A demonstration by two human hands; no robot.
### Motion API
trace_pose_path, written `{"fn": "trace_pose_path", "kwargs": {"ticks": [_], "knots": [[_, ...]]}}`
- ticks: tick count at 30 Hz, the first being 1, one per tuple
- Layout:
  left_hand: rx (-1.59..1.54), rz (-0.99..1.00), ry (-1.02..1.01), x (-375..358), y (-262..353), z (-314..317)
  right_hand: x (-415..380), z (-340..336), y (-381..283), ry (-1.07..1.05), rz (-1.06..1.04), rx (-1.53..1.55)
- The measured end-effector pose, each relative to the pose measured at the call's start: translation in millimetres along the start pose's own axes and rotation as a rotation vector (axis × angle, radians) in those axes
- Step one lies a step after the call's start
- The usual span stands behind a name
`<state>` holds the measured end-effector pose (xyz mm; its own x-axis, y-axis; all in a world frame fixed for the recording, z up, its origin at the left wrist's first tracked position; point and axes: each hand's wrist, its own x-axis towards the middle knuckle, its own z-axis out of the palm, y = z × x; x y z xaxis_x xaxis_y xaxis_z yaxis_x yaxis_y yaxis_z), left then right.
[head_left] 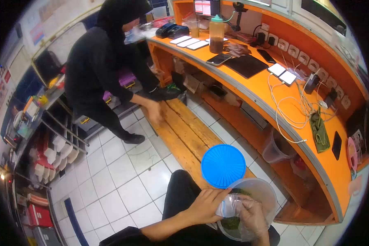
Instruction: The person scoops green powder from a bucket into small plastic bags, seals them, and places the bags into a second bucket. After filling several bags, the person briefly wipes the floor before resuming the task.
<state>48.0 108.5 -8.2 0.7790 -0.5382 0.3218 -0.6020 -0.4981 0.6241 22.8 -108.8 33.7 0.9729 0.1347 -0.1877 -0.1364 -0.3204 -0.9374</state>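
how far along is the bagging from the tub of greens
Done: the blue lid is off and lies on the wooden bench. In hand: the left hand holds a small clear bag at the clear tub, and the gloved right hand reaches into it. Left: green stuff remains in the tub; how full the bag is cannot be told.

- A clear plastic tub (pixel 261 192) sits open on the person's lap, with dark green leaves (pixel 232 223) inside it.
- A small clear plastic bag (pixel 230 206) is held over the tub's mouth, crumpled.
- A round blue lid (pixel 223 166) lies flat on the wooden bench, just behind the tub.
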Motion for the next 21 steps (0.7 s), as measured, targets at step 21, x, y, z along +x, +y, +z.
{"fn": "trace_pose_path", "kwargs": {"ticks": [21], "knots": [[-0.185, -0.078, 0.004, -19, -7, 16, 10, -2, -22, 0.059, -0.126, -0.238]]}}
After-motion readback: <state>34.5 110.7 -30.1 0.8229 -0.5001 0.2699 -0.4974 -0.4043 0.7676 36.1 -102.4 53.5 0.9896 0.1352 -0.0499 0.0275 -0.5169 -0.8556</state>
